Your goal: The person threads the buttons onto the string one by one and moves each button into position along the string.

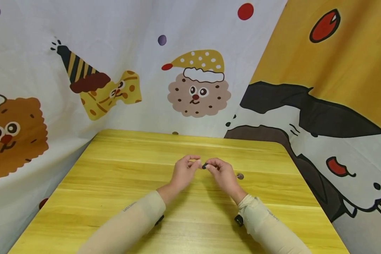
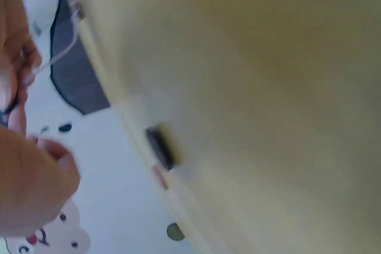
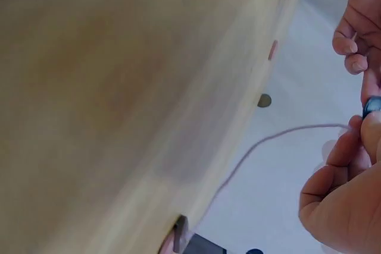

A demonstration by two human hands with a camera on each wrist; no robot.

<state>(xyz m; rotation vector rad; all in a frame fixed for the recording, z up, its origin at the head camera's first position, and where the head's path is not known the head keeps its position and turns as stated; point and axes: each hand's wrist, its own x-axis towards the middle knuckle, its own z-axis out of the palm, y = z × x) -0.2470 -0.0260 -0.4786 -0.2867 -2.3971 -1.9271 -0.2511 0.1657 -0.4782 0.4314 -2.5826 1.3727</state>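
one dark piece (image 1: 204, 165), right hand (image 1: 222, 174) pinching, left hand (image 1: 183, 172) perhaps touching

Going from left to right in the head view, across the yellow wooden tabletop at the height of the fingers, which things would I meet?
Bare left hand → small black piece → bare right hand → small round greyish disc.

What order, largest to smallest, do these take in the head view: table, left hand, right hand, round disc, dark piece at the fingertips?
1. Table
2. Left hand and right hand: they look alike, so unranked.
3. Round disc and dark piece: both tiny; the latter looks partly covered, so unsure.
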